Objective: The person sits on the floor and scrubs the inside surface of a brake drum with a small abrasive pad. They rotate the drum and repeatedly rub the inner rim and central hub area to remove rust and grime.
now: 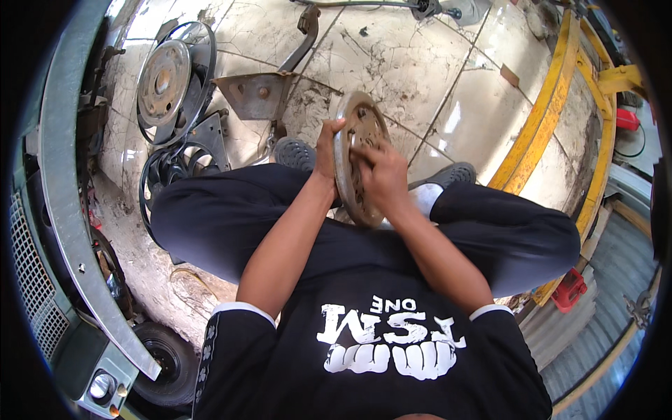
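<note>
A rusty round metal disc (365, 115) with holes in its face stands on edge between my hands, above my lap. My left hand (326, 150) grips its left rim, with the thumb up near the top edge. On the right, my right hand (381, 171) is closed against the disc's face. Its bent fingers press near the middle, by the holes, and partly cover them. Whether the right fingers hold a small thing there is hidden.
A second rusty disc (164, 80) lies at left with a black ring (212, 59) around it. Beyond my feet sits a metal bracket with a pedal-like arm (253, 94). A yellow metal frame (535, 133) stands right; a grey metal beam (66, 168) and a tire (164, 360) are left.
</note>
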`<state>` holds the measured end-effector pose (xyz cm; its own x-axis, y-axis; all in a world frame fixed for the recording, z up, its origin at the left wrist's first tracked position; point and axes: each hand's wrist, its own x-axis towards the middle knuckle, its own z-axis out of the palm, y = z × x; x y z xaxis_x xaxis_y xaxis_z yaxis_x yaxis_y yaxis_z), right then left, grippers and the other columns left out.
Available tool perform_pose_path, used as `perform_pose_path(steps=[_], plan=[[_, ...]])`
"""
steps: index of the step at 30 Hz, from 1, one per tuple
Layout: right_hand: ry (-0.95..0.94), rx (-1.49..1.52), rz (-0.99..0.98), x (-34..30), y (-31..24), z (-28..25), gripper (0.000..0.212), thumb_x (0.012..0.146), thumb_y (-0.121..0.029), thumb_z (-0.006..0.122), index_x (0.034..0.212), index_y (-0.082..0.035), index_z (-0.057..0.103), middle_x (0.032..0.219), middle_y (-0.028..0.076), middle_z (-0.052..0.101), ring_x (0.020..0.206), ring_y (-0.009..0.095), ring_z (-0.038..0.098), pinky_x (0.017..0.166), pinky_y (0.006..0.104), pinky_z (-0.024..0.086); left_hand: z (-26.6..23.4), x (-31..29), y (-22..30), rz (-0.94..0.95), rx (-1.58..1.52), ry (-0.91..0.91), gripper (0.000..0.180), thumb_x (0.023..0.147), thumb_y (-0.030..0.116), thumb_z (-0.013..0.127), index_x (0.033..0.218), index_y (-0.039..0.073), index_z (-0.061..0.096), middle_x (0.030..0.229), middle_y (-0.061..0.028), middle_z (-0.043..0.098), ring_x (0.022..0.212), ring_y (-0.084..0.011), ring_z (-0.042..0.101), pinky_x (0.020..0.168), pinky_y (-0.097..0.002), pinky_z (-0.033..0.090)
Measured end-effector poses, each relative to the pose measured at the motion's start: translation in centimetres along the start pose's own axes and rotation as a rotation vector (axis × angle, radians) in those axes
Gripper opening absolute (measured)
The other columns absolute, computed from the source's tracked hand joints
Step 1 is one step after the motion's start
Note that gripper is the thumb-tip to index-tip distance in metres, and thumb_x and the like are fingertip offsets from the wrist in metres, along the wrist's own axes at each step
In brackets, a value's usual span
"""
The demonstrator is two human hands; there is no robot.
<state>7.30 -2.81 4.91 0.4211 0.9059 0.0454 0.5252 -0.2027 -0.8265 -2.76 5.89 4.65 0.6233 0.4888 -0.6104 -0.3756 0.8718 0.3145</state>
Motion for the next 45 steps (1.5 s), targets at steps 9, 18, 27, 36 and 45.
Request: perform_pose_path(steps=[9,18,27,36,45], plan=[[-0.067,0.058,0.04,0.1,-0.6,-0.2,0.015,0.088,-0.011,0.076,0.101,-0.007,0.083,0.085,0.017,0.07,0.078,0.037,0.069,0.071,0.0432,0.053,-0.4,-0.3,0.2,0.003,0.023,0.068,0.069,0.088,0.057,0.059,0.133,0.005,0.062,0.109,-0.0121,0.07,0.092,-0.0262,0.071,0.081,-0.0392,0.06],[-0.092,0.095,0.101,0.0,0.5,0.1,0.015,0.086,-0.011,0.079,0.1,-0.009,0.084,0.084,0.018,0.069,0.075,0.036,0.069,0.068,0.0418,0.053,0.9,-1.3,0.6,-0.022,0.088,0.117,0.069,0.087,0.06,0.059,0.129,0.005,0.063,0.104,-0.0095,0.068,0.089,-0.0226,0.069,0.079,-0.0373,0.058],[0.003,0.144,0.145,0.9,2.2,1.9,0.016,0.087,-0.015,0.079,0.102,-0.01,0.084,0.085,0.018,0.071,0.079,0.034,0.071,0.073,0.0425,0.055,-0.6,-0.1,0.6,-0.021,0.048,0.055,0.071,0.088,0.058,0.059,0.133,0.004,0.061,0.11,-0.0133,0.069,0.092,-0.0253,0.07,0.079,-0.0407,0.06],[-0.002,0.127,0.151,2.4,3.3,1.5,0.02,0.087,-0.006,0.076,0.105,-0.009,0.083,0.088,0.016,0.075,0.076,0.031,0.075,0.07,0.0384,0.057,-2.4,0.6,0.3,-0.063,0.051,0.052,0.064,0.089,0.059,0.059,0.126,0.007,0.063,0.101,-0.0105,0.069,0.076,-0.0239,0.068,0.067,-0.0389,0.058],[-0.006,0.329,0.425,4.2,4.1,2.0,0.018,0.088,-0.011,0.079,0.106,-0.009,0.084,0.092,0.012,0.078,0.076,0.022,0.075,0.07,0.0349,0.057,-2.9,1.3,0.1,-0.133,0.098,0.018,0.062,0.084,0.066,0.06,0.111,0.011,0.066,0.085,-0.0096,0.066,0.064,-0.0207,0.066,0.06,-0.0374,0.055]])
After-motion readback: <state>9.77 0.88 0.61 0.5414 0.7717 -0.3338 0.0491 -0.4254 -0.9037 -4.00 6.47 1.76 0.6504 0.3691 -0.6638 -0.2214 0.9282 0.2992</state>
